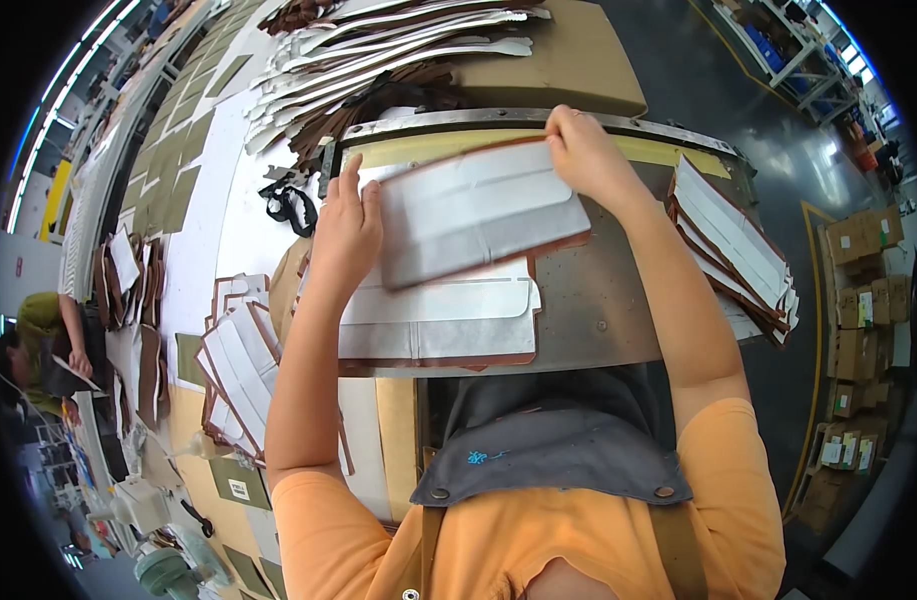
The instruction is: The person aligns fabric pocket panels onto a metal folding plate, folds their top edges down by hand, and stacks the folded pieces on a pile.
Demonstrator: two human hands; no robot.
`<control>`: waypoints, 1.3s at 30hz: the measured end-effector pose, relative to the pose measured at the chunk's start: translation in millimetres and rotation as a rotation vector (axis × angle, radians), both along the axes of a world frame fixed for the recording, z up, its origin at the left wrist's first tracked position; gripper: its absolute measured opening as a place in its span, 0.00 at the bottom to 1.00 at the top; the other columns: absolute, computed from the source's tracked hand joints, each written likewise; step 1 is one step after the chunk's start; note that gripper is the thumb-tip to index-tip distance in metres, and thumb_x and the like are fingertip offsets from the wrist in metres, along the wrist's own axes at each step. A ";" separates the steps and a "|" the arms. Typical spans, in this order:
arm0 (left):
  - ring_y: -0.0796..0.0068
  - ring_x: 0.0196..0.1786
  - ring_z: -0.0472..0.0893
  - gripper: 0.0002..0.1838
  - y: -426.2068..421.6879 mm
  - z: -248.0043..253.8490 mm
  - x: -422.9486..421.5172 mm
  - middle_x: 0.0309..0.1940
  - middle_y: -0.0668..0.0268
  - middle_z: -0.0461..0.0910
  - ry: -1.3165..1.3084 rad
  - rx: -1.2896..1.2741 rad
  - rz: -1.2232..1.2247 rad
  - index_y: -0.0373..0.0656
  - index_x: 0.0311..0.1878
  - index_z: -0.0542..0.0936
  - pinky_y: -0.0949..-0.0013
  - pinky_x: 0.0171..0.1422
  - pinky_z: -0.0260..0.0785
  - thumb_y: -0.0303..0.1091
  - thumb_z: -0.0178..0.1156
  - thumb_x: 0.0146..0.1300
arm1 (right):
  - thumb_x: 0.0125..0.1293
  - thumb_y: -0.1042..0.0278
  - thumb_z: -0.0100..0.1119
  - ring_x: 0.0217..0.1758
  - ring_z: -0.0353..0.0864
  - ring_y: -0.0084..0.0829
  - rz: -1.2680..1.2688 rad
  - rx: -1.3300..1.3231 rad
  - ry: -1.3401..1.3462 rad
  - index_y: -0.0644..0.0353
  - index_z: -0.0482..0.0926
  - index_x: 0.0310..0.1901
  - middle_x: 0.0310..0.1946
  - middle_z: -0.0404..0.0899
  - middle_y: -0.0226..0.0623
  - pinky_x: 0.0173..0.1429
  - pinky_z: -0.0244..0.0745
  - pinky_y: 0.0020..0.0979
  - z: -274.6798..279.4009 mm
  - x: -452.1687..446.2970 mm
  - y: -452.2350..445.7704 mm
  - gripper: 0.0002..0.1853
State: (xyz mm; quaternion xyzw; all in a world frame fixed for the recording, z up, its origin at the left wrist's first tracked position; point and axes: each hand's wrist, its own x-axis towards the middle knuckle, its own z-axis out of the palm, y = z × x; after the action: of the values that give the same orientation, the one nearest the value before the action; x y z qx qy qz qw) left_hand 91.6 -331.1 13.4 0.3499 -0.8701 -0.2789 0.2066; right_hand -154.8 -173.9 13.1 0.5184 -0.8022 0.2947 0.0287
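My right hand [590, 160] pinches the upper right corner of a white-faced, brown-edged panel [483, 205], perhaps leather. The panel is tilted and raised above the metal work surface [603, 310], slightly blurred at its left end. By its left edge is my left hand [348, 228], fingers stretched upward and apart; whether it touches the edge I cannot tell. A similar panel [438, 335] lies flat on the surface below, partly covered by the raised one.
Similar panels are stacked at the right [733, 245] and lower left [243, 365]. Long brown-and-white strips [398, 60] lie beside a cardboard box [568, 55] behind the metal-framed surface. A person [53, 345] works at the far left. Cartons [858, 340] stand at the right.
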 end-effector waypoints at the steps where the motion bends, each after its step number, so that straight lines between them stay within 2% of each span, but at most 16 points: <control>1: 0.50 0.58 0.70 0.23 -1.6 1.0 -3.4 0.56 0.50 0.69 -0.036 -0.128 -0.005 0.41 0.64 0.63 0.50 0.60 0.60 0.41 0.44 0.69 | 0.61 0.74 0.50 0.44 0.73 0.44 -0.090 0.032 0.024 0.63 0.68 0.34 0.34 0.74 0.44 0.47 0.68 0.41 -1.0 -7.1 -0.1 0.03; 3: 0.51 0.59 0.70 0.23 -2.9 3.2 -13.2 0.57 0.52 0.69 -0.105 -0.382 -0.013 0.41 0.64 0.64 0.49 0.61 0.59 0.41 0.46 0.69 | 0.60 0.75 0.50 0.45 0.73 0.45 -0.206 0.066 0.076 0.63 0.68 0.34 0.35 0.74 0.44 0.47 0.68 0.43 -2.5 -17.1 -1.3 0.03; 5: 0.56 0.60 0.69 0.22 0.3 -1.6 -32.4 0.58 0.58 0.69 -0.096 -0.507 -0.129 0.43 0.62 0.67 0.47 0.66 0.53 0.41 0.47 0.67 | 0.60 0.76 0.50 0.46 0.73 0.46 -0.255 0.073 0.134 0.62 0.68 0.35 0.35 0.74 0.44 0.47 0.68 0.44 -8.3 -23.6 -3.3 0.03; 7: 0.57 0.59 0.70 0.21 -1.7 -24.1 -52.6 0.57 0.61 0.71 -0.015 -0.720 -0.201 0.43 0.60 0.68 0.46 0.68 0.51 0.41 0.47 0.67 | 0.59 0.77 0.51 0.46 0.73 0.45 -0.219 0.052 0.133 0.62 0.68 0.35 0.35 0.74 0.44 0.47 0.68 0.44 -10.0 -27.4 -2.5 0.04; 10: 0.59 0.58 0.71 0.20 -11.5 -32.5 -73.3 0.54 0.63 0.73 0.033 -0.817 -0.171 0.44 0.59 0.69 0.46 0.70 0.46 0.42 0.46 0.67 | 0.58 0.77 0.52 0.45 0.73 0.45 -0.143 0.102 0.048 0.61 0.69 0.35 0.35 0.74 0.43 0.47 0.69 0.43 -4.4 -30.0 -0.3 0.04; 11: 0.59 0.57 0.71 0.20 -7.6 -26.9 -74.3 0.53 0.63 0.73 -0.089 -0.715 -0.184 0.44 0.58 0.70 0.46 0.70 0.47 0.41 0.47 0.67 | 0.58 0.77 0.53 0.45 0.73 0.45 -0.116 0.135 0.006 0.60 0.70 0.35 0.35 0.74 0.42 0.47 0.69 0.43 -2.5 -29.2 1.8 0.04; 13: 0.60 0.57 0.72 0.19 3.7 -7.9 -71.4 0.50 0.63 0.74 -0.331 -0.505 -0.211 0.44 0.57 0.70 0.45 0.69 0.47 0.40 0.48 0.66 | 0.58 0.76 0.54 0.45 0.73 0.44 -0.164 0.071 0.159 0.61 0.70 0.34 0.36 0.74 0.42 0.47 0.69 0.42 -2.4 -24.4 5.0 0.04; 17: 0.58 0.57 0.72 0.19 15.9 0.3 -66.7 0.48 0.60 0.74 -0.445 -0.474 -0.270 0.44 0.55 0.71 0.45 0.69 0.47 0.40 0.52 0.63 | 0.59 0.73 0.53 0.45 0.74 0.42 -0.216 -0.063 0.426 0.60 0.74 0.35 0.40 0.75 0.40 0.49 0.70 0.42 -5.9 -17.4 9.2 0.03; 19: 0.56 0.59 0.70 0.19 19.0 7.2 -67.2 0.50 0.58 0.73 -0.504 -0.407 -0.259 0.45 0.54 0.72 0.46 0.69 0.47 0.41 0.55 0.61 | 0.60 0.72 0.54 0.48 0.74 0.42 -0.032 -0.034 0.305 0.60 0.76 0.39 0.43 0.75 0.40 0.51 0.71 0.40 -8.2 -8.2 17.5 0.06; 20: 0.56 0.61 0.69 0.19 19.1 4.6 -64.3 0.51 0.57 0.72 -0.430 -0.443 -0.237 0.46 0.53 0.72 0.45 0.70 0.46 0.42 0.55 0.61 | 0.61 0.72 0.54 0.49 0.74 0.41 0.064 -0.017 0.247 0.60 0.77 0.42 0.45 0.76 0.39 0.52 0.71 0.39 -9.4 -3.8 22.4 0.08; 22: 0.54 0.64 0.66 0.19 16.1 -4.3 -58.5 0.55 0.55 0.70 -0.285 -0.514 -0.189 0.48 0.53 0.72 0.45 0.70 0.46 0.44 0.56 0.61 | 0.62 0.70 0.54 0.52 0.73 0.41 0.077 -0.038 0.257 0.59 0.77 0.46 0.48 0.75 0.39 0.54 0.70 0.38 -16.4 -0.3 28.6 0.11; 24: 0.54 0.66 0.64 0.18 11.1 -7.9 -57.6 0.59 0.55 0.67 -0.273 -0.433 -0.206 0.49 0.51 0.72 0.46 0.71 0.45 0.46 0.55 0.62 | 0.64 0.68 0.54 0.57 0.73 0.40 0.067 0.035 0.204 0.60 0.76 0.52 0.54 0.74 0.41 0.60 0.68 0.36 -16.4 1.0 33.3 0.15; 28: 0.55 0.71 0.57 0.21 17.6 -4.6 -56.3 0.66 0.55 0.61 -0.372 -0.403 -0.268 0.49 0.56 0.70 0.46 0.73 0.43 0.50 0.52 0.65 | 0.64 0.65 0.54 0.58 0.72 0.40 0.025 0.123 0.216 0.58 0.76 0.52 0.55 0.74 0.41 0.60 0.68 0.37 -8.9 6.0 43.4 0.15; 34: 0.56 0.72 0.55 0.29 17.2 -13.3 -60.7 0.69 0.56 0.57 -0.387 -0.449 -0.269 0.47 0.66 0.64 0.53 0.74 0.45 0.52 0.46 0.68 | 0.66 0.61 0.52 0.63 0.68 0.41 -0.008 0.182 0.213 0.53 0.75 0.55 0.58 0.72 0.41 0.63 0.67 0.38 -8.5 4.3 49.3 0.17; 37: 0.56 0.72 0.55 0.28 16.8 -14.7 -63.3 0.69 0.55 0.57 -0.363 -0.441 -0.291 0.47 0.66 0.64 0.55 0.75 0.45 0.52 0.46 0.68 | 0.67 0.61 0.51 0.64 0.67 0.42 -0.029 0.217 0.214 0.53 0.74 0.56 0.59 0.72 0.41 0.64 0.67 0.38 -7.8 4.1 51.7 0.17; 39: 0.55 0.72 0.56 0.28 13.0 -18.4 -65.4 0.68 0.53 0.58 -0.315 -0.435 -0.299 0.47 0.66 0.64 0.53 0.73 0.46 0.52 0.46 0.67 | 0.67 0.62 0.51 0.64 0.67 0.42 -0.027 0.200 0.245 0.53 0.73 0.57 0.58 0.72 0.41 0.64 0.67 0.38 -11.0 0.5 50.6 0.17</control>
State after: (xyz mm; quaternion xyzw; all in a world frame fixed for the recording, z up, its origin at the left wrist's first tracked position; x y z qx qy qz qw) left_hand 26.2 -318.1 -5.0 0.2044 -0.9726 -0.0557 0.0961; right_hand -154.3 -123.3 2.2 0.5399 -0.8250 0.1473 0.0786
